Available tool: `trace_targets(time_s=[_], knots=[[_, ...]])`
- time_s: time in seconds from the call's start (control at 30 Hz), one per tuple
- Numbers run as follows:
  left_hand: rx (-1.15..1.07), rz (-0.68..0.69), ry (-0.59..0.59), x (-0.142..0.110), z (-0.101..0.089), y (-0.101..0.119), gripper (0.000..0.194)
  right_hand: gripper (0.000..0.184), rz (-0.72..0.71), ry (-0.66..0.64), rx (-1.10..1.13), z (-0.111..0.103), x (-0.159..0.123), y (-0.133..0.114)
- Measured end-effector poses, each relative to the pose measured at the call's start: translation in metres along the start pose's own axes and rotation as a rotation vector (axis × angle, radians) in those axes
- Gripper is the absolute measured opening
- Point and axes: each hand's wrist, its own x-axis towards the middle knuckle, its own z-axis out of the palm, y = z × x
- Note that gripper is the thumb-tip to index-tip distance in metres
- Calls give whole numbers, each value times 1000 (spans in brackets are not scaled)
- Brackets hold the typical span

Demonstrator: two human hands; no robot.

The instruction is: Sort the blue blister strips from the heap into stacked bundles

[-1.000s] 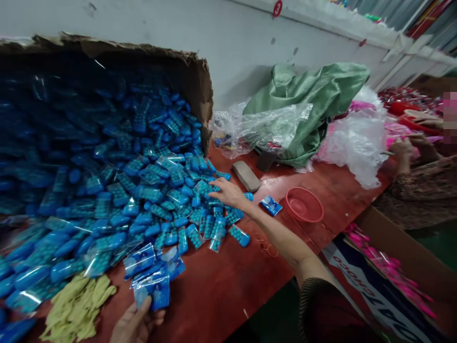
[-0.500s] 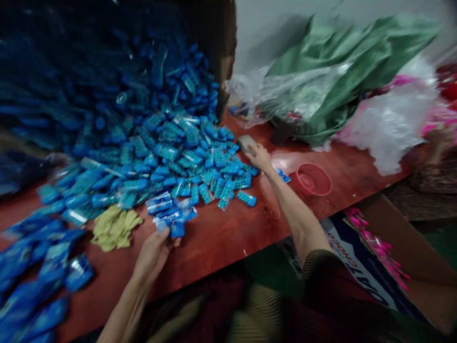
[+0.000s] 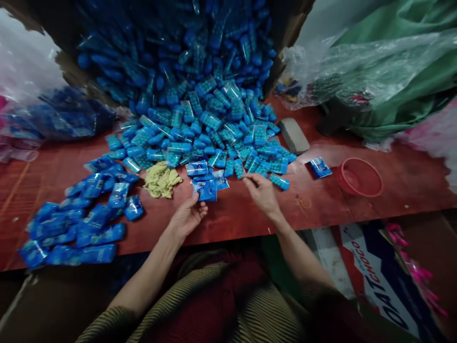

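Observation:
My left hand [image 3: 189, 216] pinches the near edge of a flat blue printed packet [image 3: 207, 191] between thumb and fingers. Behind that packet lie several more blue packets [image 3: 197, 168], partly overlapping. To the right, my right hand [image 3: 263, 196] is closed, its thumb and fingertips together at the front edge of the heap. Whatever those fingertips may hold is too small to make out. The heap is of small clear-sided blue containers [image 3: 212, 121] filled with turquoise beads. Beyond my right hand rests a grey block [image 3: 293, 135], untouched.
On the red table [image 3: 232, 219] lie a crumpled yellow cloth [image 3: 162, 180] and a pile of filled blue packets [image 3: 94, 216] at left. At right are a single blue packet [image 3: 319, 167], a red plastic basket [image 3: 360, 177] and a green sack [image 3: 403, 90]. Below stands a printed carton [image 3: 378, 281].
My right hand has left the grey block and come back toward my left hand, at the heap's front edge. My left hand keeps the blue packet. The camera view has swung left.

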Motion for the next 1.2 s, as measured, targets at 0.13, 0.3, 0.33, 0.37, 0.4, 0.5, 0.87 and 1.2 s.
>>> trace_targets(time_s=[0.13,0.3,0.33,0.37,0.4,0.5,0.87,1.2], knots=[[-69,-89,-78,-12,-7,-3,23,38,66,26,-367,38,6,-14],[-113,-104,-143,-23,-18,-13,25,36,129,-36,-727,62,36,-21],[-118,-106,-148,-24,-20,-14,25,32,136,-45,-743,65,38,-22],[-122,-108,-156,-25,-23,-16,25,30,139,-51,-754,66,39,-23],[-127,-108,-168,-26,-25,-17,26,31,137,-60,-763,66,38,-23],[-143,-106,-213,-28,-28,-18,25,34,100,-90,-777,64,33,-21],[-137,-92,-164,-32,-33,-10,27,41,334,-45,432,24,-26,-23],[-8,71,-199,-24,-40,-25,29,36,489,-382,667,19,-69,-64]])
